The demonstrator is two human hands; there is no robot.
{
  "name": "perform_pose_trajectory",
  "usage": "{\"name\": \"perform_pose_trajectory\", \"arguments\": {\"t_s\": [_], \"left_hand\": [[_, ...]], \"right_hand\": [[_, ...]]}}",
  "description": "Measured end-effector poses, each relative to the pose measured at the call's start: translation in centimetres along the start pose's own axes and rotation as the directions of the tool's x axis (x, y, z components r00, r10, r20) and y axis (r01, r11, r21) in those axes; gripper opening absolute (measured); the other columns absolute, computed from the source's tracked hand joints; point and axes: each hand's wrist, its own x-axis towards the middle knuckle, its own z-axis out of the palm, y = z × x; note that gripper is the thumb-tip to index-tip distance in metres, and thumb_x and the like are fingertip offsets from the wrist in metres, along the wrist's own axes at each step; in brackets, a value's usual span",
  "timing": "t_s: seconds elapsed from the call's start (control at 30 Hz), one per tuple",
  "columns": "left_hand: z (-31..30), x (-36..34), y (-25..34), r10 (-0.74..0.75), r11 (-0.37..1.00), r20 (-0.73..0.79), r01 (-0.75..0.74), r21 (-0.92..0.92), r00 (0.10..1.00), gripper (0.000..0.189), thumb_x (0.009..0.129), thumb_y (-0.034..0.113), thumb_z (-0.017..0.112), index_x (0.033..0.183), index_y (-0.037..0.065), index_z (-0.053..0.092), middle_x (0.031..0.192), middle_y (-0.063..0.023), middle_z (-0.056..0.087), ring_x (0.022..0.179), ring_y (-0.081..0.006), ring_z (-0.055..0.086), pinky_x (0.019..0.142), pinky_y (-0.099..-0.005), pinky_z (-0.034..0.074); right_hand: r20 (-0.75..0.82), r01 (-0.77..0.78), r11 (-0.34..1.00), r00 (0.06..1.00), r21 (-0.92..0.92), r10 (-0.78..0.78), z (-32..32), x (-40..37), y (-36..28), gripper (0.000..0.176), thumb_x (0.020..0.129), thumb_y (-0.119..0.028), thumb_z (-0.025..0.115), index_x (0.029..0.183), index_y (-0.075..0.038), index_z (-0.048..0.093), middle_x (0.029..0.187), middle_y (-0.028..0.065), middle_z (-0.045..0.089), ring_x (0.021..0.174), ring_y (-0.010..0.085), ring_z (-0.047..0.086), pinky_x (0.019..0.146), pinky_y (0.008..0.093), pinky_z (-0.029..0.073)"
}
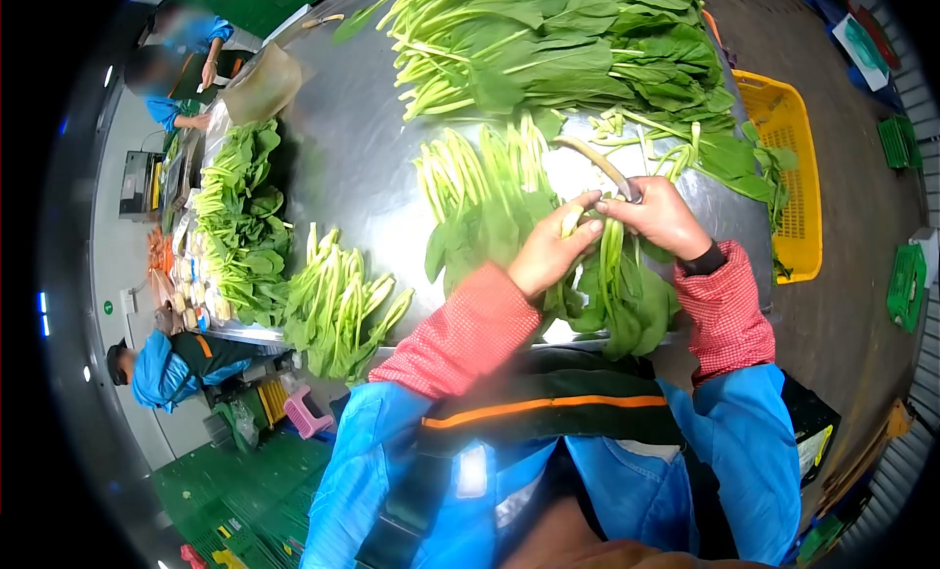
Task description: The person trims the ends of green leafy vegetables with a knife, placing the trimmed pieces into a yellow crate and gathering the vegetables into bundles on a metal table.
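My left hand is closed round the stems of some leafy greens, whose leaves hang toward the table's near edge. Close beside it, my right hand grips a curved knife at the stem ends, its wrist in a dark band. Left of my hands lies a bunch of greens with pale stems pointing away from me. A large pile of greens covers the far part of the metal table. Cut stem pieces are scattered just beyond my right hand.
More greens lie at the near left, beside a long row of greens. A yellow basket stands at the right edge. Another knife is at the far left. Co-workers stand along the left side.
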Motion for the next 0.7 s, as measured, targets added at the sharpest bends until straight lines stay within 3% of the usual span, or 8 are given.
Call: {"name": "perform_pose_trajectory", "arguments": {"t_s": [0.1, 0.13, 0.27, 0.37, 0.5, 0.53, 0.57, 0.7], "left_hand": [[-0.8, -0.4, 0.2, 0.009, 1.000, -0.102, -0.011, -0.027, 0.995, 0.052, 0.092, 0.013, 0.062, 0.138, 0.000, 0.042, 0.117, -0.0065, 0.058, 0.103, -0.0118, 0.055, 0.089, -0.0247, 0.046], [-1.5, -0.4, -0.3, 0.085, 0.991, -0.106, -0.073, 0.113, 0.991, 0.057, 0.092, 0.017, 0.064, 0.139, -0.003, 0.039, 0.127, -0.0150, 0.055, 0.117, -0.0182, 0.052, 0.099, -0.0298, 0.041], [-2.9, -0.1, -2.4, 0.326, 0.893, -0.220, -0.223, 0.392, 0.919, 0.063, 0.090, 0.023, 0.066, 0.139, -0.005, 0.037, 0.133, -0.0249, 0.050, 0.126, -0.0252, 0.048, 0.103, -0.0316, 0.039], [-4.9, -0.7, -2.5, 0.242, 0.909, -0.157, -0.167, 0.381, 0.957, 0.066, 0.091, 0.023, 0.065, 0.142, -0.004, 0.032, 0.129, -0.0209, 0.054, 0.121, -0.0246, 0.052, 0.101, -0.0311, 0.041], [-6.0, -2.2, -0.3, 0.125, 0.963, -0.134, -0.153, -0.222, 0.983, 0.046, 0.092, 0.010, 0.057, 0.135, 0.002, 0.044, 0.104, -0.0078, 0.061, 0.096, -0.0183, 0.059, 0.086, -0.0321, 0.048], [-6.2, -2.8, 0.2, 0.081, 0.922, -0.194, -0.147, -0.358, 0.978, 0.035, 0.092, 0.011, 0.058, 0.125, 0.003, 0.051, 0.096, -0.0071, 0.060, 0.090, -0.0202, 0.060, 0.081, -0.0341, 0.050], [-7.0, -3.0, 0.4, 0.016, 0.911, -0.234, -0.111, -0.398, 0.972, 0.025, 0.091, 0.013, 0.061, 0.113, 0.004, 0.055, 0.088, -0.0059, 0.059, 0.084, -0.0203, 0.059, 0.080, -0.0355, 0.051], [-9.5, -3.4, 1.6, -0.038, 0.881, -0.398, -0.157, -0.447, 0.916, 0.017, 0.089, 0.019, 0.065, 0.096, 0.009, 0.055, 0.075, -0.0010, 0.053, 0.067, -0.0141, 0.054, 0.065, -0.0281, 0.048]], "right_hand": [[-0.222, 0.079, 0.808, 0.942, -0.584, -0.253, 1.5, 0.5, -1.6, 0.043, 0.079, -0.040, 0.071, 0.076, 0.002, 0.064, 0.056, 0.0145, 0.059, 0.052, 0.0262, 0.059, 0.053, 0.0360, 0.045], [-0.209, 0.066, 0.839, 0.955, -0.540, -0.210, 1.9, 0.8, -1.9, 0.049, 0.080, -0.046, 0.067, 0.076, 0.003, 0.065, 0.060, 0.0206, 0.059, 0.057, 0.0347, 0.061, 0.057, 0.0414, 0.047], [-0.056, 0.118, 0.945, 0.988, -0.304, -0.141, 4.5, 2.2, -4.0, 0.045, 0.083, -0.043, 0.066, 0.072, 0.000, 0.068, 0.058, 0.0179, 0.059, 0.056, 0.0318, 0.061, 0.056, 0.0389, 0.047], [-0.048, 0.151, 0.935, 0.983, -0.322, -0.175, 6.0, 3.7, -4.3, 0.044, 0.084, -0.043, 0.065, 0.073, 0.000, 0.069, 0.057, 0.0174, 0.059, 0.054, 0.0311, 0.061, 0.055, 0.0378, 0.046], [-0.121, 0.168, 0.959, 0.972, -0.229, -0.200, 8.2, 7.0, -2.9, 0.044, 0.084, -0.044, 0.064, 0.073, -0.002, 0.069, 0.059, 0.0167, 0.060, 0.056, 0.0325, 0.061, 0.055, 0.0393, 0.046], [-0.172, 0.186, 0.924, 0.952, -0.334, -0.253, 8.8, 8.5, -1.9, 0.043, 0.085, -0.044, 0.063, 0.075, -0.002, 0.068, 0.061, 0.0172, 0.061, 0.058, 0.0340, 0.061, 0.057, 0.0407, 0.047], [-0.208, 0.186, 0.937, 0.945, -0.296, -0.253, 9.6, 9.6, -0.9, 0.049, 0.083, -0.049, 0.064, 0.078, -0.001, 0.067, 0.066, 0.0196, 0.063, 0.064, 0.0367, 0.063, 0.061, 0.0425, 0.049], [-0.044, -0.023, 0.783, 0.999, -0.622, -0.005, 13.4, 11.1, 0.6, 0.052, 0.079, -0.051, 0.064, 0.084, 0.000, 0.067, 0.079, 0.0209, 0.067, 0.076, 0.0387, 0.066, 0.071, 0.0453, 0.052]]}}
